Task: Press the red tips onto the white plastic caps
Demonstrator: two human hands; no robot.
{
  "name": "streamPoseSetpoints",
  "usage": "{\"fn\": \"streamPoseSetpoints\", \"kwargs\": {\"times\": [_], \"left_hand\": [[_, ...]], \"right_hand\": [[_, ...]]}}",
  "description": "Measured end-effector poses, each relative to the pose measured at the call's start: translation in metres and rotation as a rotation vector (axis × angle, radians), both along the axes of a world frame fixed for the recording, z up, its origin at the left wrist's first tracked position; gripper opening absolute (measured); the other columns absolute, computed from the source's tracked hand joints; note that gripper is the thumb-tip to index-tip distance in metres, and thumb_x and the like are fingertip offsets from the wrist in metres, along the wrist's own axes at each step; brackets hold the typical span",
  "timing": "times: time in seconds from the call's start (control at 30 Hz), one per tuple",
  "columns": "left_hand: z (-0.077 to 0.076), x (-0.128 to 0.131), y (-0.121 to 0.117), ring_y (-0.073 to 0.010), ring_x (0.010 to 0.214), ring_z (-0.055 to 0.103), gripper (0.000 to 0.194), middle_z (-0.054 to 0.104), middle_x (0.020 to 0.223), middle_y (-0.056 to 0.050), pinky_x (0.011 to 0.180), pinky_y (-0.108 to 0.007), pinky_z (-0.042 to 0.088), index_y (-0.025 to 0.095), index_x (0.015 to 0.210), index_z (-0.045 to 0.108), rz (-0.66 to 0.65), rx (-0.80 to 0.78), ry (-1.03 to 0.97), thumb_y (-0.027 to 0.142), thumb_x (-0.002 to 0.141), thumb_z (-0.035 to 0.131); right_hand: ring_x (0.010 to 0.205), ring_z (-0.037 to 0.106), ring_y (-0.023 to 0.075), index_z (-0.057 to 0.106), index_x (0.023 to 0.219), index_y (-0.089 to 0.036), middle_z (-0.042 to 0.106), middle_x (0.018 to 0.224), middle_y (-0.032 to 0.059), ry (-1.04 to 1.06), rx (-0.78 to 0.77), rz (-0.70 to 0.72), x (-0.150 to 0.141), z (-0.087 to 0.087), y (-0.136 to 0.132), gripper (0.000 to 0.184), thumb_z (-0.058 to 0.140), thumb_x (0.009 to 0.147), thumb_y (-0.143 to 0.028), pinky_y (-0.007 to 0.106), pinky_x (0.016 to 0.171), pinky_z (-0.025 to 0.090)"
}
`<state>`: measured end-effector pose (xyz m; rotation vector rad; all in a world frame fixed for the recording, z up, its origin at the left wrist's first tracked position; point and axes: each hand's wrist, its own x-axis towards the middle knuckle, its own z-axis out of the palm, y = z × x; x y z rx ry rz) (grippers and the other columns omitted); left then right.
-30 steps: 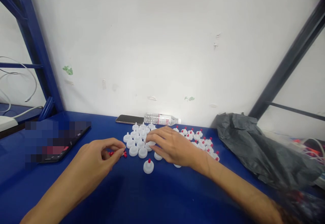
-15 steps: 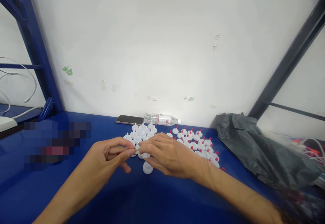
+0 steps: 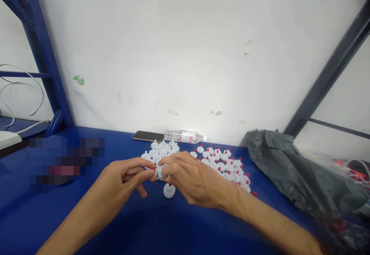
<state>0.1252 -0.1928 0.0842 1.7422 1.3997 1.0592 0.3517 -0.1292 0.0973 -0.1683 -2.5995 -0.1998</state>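
In the head view, my left hand pinches something small and red, a tip cap, between thumb and forefinger. My right hand meets it from the right, its fingers closed on a white nozzle cap that they partly cover. One white nozzle cap with a red tip lies on the blue table just below the hands. Behind the hands stand several white nozzle caps with bare spouts. Right of them spreads a group of white caps with red tips, partly behind my right hand.
Against the wall lie a dark phone and a clear plastic bottle on its side. A dark plastic bag covers the right of the blue table. A blurred-out item sits at the left, near a blue metal frame.
My hands have shifted slightly where they meet, and red now shows at my left fingertips. A red tip has come into sight on the cap below the hands. The view has moved slightly.
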Motion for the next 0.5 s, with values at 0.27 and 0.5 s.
{"fn": "streamPoseSetpoints", "kwargs": {"times": [0.27, 0.5], "left_hand": [[-0.027, 0.001, -0.006, -0.0187, 0.056, 0.057, 0.051, 0.060, 0.060, 0.004, 0.061, -0.035, 0.039, 0.027, 0.076, 0.053, -0.015, 0.210, 0.343, 0.051, 0.107, 0.021], [-0.035, 0.001, -0.006, -0.0207, 0.055, 0.054, 0.044, 0.058, 0.058, 0.003, 0.058, -0.035, 0.036, 0.028, 0.077, 0.050, -0.033, 0.176, 0.374, 0.038, 0.107, 0.020]], "right_hand": [[0.100, 0.069, 0.0220, 0.059, 0.093, -0.026, 0.071, 0.107, 0.0077, 0.028, 0.263, -0.045, -0.005, 0.004, -0.008, 0.023, 0.042, 0.096, -0.011, 0.034, 0.087, 0.062], [0.091, 0.070, 0.0192, 0.066, 0.083, -0.024, 0.075, 0.099, 0.0076, 0.118, 0.411, -0.073, -0.011, 0.001, -0.015, 0.039, 0.035, 0.101, -0.009, 0.029, 0.086, 0.061]]}}
